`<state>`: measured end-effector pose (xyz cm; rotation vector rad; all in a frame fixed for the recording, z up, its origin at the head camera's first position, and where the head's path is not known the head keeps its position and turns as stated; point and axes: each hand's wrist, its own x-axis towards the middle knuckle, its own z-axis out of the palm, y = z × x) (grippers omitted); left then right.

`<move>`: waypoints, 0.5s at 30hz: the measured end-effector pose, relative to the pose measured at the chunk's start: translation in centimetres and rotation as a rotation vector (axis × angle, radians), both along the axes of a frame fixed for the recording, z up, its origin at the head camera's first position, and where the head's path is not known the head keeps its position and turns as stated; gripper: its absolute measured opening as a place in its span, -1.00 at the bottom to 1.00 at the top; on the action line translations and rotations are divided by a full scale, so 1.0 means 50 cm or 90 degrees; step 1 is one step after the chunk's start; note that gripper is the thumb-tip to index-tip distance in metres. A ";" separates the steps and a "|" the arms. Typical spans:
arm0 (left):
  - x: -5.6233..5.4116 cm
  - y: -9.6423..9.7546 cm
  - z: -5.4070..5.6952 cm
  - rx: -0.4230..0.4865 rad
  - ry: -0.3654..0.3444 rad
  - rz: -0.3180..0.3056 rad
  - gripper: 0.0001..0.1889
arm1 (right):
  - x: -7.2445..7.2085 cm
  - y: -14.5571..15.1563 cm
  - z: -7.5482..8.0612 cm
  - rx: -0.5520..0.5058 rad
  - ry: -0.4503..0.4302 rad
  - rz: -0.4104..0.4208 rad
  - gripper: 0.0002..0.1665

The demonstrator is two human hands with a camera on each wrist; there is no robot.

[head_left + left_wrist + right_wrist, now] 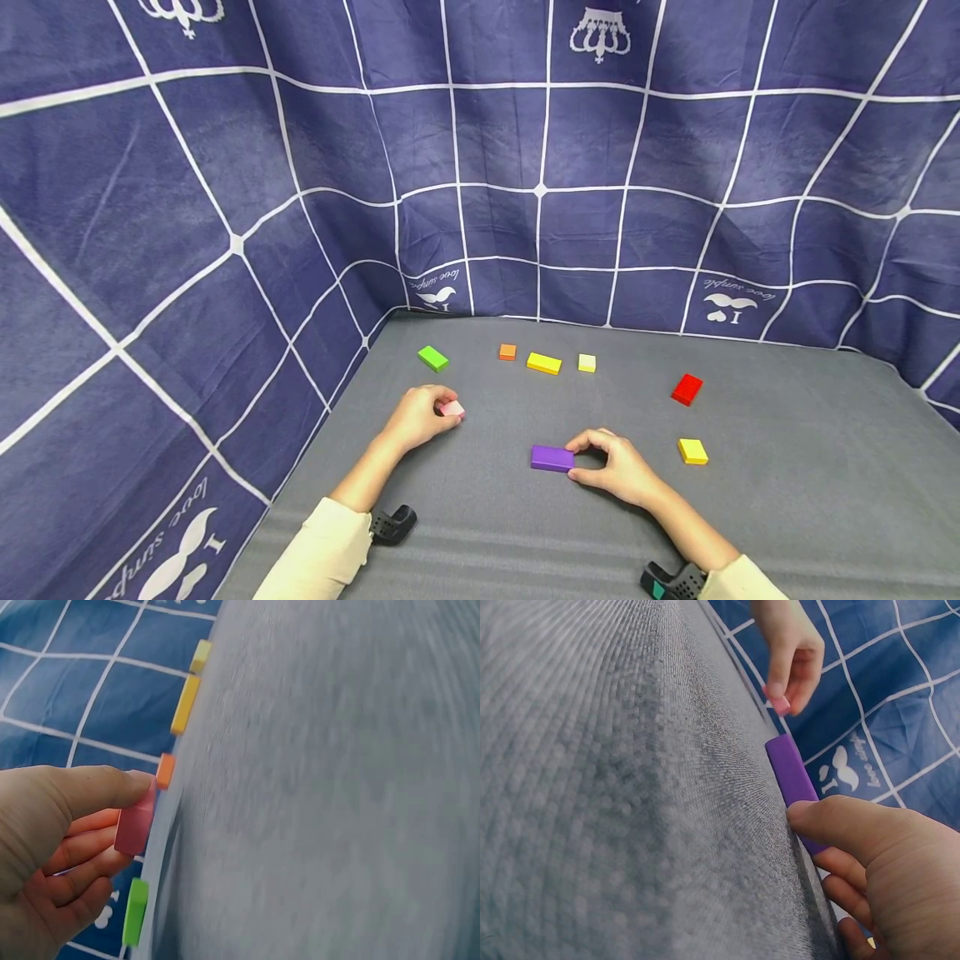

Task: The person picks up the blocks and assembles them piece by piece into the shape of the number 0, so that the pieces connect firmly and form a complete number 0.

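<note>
At the left of the grey surface, my left hand [422,415] pinches a small pink block [452,408] between thumb and fingers. The left wrist view shows the same pink block [136,823] with the thumb on its upper end. Nearer the middle, my right hand [613,465] holds a longer purple block [552,458] by its right end, thumb on the near side and fingers on the far side. In the right wrist view the purple block [791,776] points toward the left hand [791,656]. The two blocks are apart.
Behind the hands lie a green block [432,358], an orange block [507,352], a yellow oblong block [543,363] and a pale yellow block [587,362]. To the right are a red block [687,389] and a yellow block [693,452]. Blue checked cloth [495,142] hangs behind and left.
</note>
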<state>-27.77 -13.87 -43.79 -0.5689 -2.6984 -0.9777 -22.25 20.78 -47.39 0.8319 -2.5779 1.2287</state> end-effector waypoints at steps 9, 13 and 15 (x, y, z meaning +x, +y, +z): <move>0.013 0.039 0.007 -0.003 -0.001 -0.047 -0.68 | -0.002 -0.005 -0.004 -0.007 0.012 -0.006 -0.67; 0.020 0.055 0.011 -0.009 0.009 -0.065 -0.69 | -0.002 -0.004 -0.004 -0.003 0.023 -0.006 -0.66; 0.023 0.064 0.011 -0.016 0.012 -0.074 -0.69 | -0.001 -0.004 -0.003 -0.002 0.027 -0.006 -0.66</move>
